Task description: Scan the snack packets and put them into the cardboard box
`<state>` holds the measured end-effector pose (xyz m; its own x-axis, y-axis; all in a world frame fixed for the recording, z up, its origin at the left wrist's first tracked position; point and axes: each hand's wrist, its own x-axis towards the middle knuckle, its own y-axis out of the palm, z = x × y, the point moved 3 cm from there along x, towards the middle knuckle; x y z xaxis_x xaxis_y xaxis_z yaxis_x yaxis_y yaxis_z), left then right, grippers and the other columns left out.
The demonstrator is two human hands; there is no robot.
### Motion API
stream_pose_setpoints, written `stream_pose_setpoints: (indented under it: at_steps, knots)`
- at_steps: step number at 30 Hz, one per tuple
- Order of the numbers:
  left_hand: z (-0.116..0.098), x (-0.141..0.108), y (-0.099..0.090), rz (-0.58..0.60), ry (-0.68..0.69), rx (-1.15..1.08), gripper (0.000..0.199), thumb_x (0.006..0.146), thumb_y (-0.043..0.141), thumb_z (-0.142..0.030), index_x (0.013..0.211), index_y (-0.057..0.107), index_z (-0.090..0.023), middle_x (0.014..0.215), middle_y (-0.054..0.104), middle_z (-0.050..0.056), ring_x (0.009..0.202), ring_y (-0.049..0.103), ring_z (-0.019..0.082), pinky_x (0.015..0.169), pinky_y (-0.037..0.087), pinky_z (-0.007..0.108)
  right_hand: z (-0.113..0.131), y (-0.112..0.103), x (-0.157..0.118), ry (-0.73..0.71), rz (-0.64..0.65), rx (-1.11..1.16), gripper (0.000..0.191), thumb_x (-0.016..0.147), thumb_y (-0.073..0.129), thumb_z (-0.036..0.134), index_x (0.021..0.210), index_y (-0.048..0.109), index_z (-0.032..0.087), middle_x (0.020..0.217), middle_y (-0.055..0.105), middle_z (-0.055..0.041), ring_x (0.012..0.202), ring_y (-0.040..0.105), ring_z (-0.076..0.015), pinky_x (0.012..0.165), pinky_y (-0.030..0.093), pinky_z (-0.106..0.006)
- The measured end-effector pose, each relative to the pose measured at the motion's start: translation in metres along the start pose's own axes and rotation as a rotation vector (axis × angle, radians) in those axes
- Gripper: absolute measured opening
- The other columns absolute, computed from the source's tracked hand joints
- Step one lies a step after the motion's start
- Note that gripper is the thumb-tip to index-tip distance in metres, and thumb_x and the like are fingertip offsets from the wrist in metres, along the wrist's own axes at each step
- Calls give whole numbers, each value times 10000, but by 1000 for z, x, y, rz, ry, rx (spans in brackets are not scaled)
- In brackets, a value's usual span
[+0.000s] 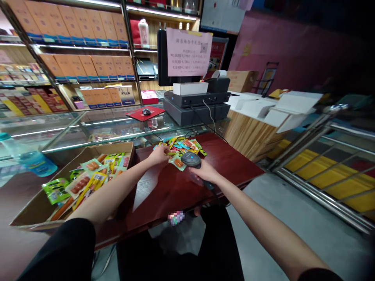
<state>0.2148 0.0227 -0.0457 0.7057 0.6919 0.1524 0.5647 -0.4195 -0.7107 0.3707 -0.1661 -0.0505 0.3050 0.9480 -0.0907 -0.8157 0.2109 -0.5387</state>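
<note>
- Right hand (206, 171): fingers wrapped around the handle of the scanner (191, 158), which is the clock centre below.
- Left hand (158, 155): at 9 o'clock, fingers bent at the edge of the packet pile (185, 145); cannot tell whether they are pinching anything.
- Packet pile: on the red-brown table (164, 195), at 11 o'clock.
- Sausage packet (177, 162): at 9 o'clock, just beside the scanner.
- Cardboard carton (31, 212): at 9 o'clock, beyond the left hand, containing more packets (79, 184).

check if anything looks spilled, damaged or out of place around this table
Nothing looks clearly spilled or damaged. The snack packets lie in a jumbled heap on the dark red table, unlike the neatly lined orange boxes. A pixelated patch at the table's near edge hides what is there.
</note>
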Motion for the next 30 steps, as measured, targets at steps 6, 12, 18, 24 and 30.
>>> stream_pose_setpoints:
  at_steps: [6, 12, 18, 24, 30]
  knots:
    - [42, -35, -35, 51, -426, -619, 276, 528, 855, -223, 695, 660, -123, 716, 669, 37, 682, 638, 170, 634, 554, 300, 24, 30, 7, -62, 66, -10, 151, 752, 653, 313, 760, 586, 178, 507, 590, 13, 416, 566, -126, 421, 458, -217]
    - [48, -43, -38, -66, -477, -777, 341, 488, 887, -155, 707, 628, -120, 712, 670, 23, 635, 636, 138, 596, 583, 299, 32, 51, 11, -112, 108, 2, 160, 764, 624, 332, 755, 572, 181, 528, 596, 13, 408, 567, -121, 408, 468, -214]
    - [48, -39, -38, -108, -528, -855, 344, 523, 872, -129, 704, 580, -130, 623, 637, -9, 559, 606, 110, 618, 598, 328, 29, 53, 11, -105, 97, -4, 157, 762, 627, 321, 741, 563, 179, 517, 593, 12, 400, 559, -112, 402, 463, -201]
    - [50, -40, -40, -118, -546, -866, 284, 592, 826, -101, 733, 582, -130, 605, 635, -5, 512, 580, 101, 607, 594, 339, 32, 53, 11, -103, 103, -6, 159, 763, 627, 317, 734, 571, 171, 528, 599, 4, 403, 556, -108, 401, 463, -196]
    - [48, -41, -40, -97, -560, -837, 323, 530, 869, -140, 723, 610, -141, 610, 642, -2, 581, 625, 125, 590, 564, 264, 28, 52, 13, -110, 99, -8, 161, 777, 609, 332, 748, 596, 173, 570, 630, -13, 421, 578, -122, 404, 472, -213]
